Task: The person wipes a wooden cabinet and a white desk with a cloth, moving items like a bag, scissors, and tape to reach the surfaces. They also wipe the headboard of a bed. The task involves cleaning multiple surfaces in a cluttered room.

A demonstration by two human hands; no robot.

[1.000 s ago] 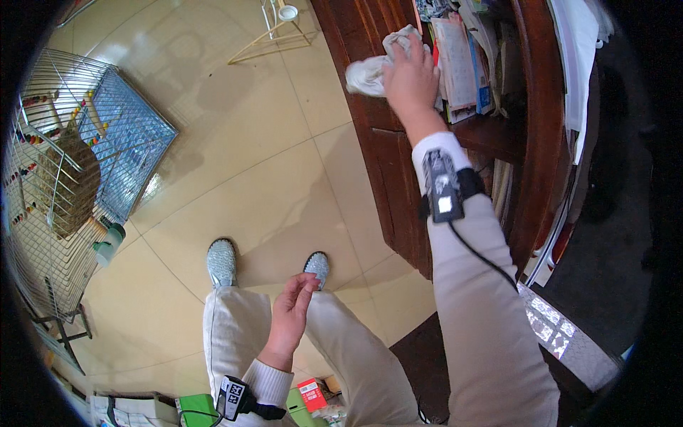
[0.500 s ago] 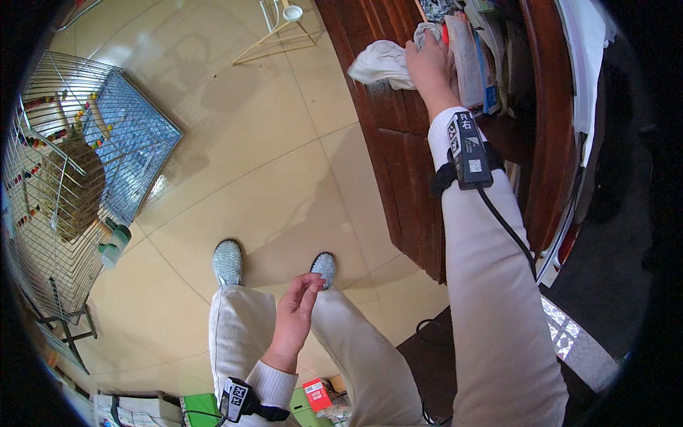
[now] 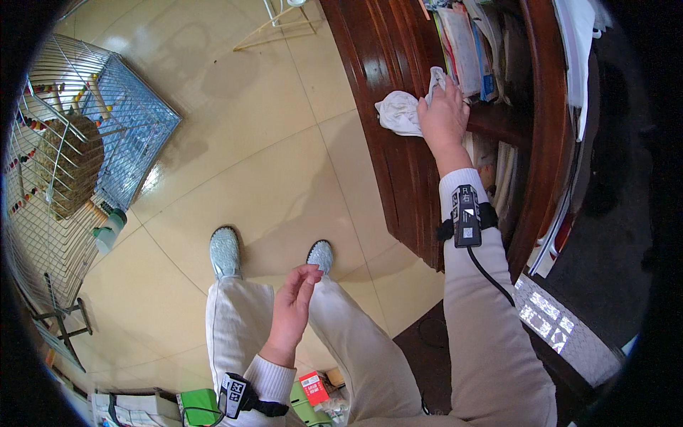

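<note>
White cloth: lying bunched against the front edge of the dark wooden bookcase, pressed there by the right hand.
Left hand: hanging loosely half open above the legs, holding nothing.
Right hand: fingers spreading flat over the cloth, pinning one end.
Progress: wiping seems to be under way; the shelf of books beside it is looking untouched.

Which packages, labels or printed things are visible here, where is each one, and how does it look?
Small red box: on the floor behind the legs, white label on top.
Green box: bottom edge, left of the left hand's wrist, plain bright green.
Books and papers: upright on the dark wooden shelf, above the right hand with the white cloth; white, blue, red covers.
</note>
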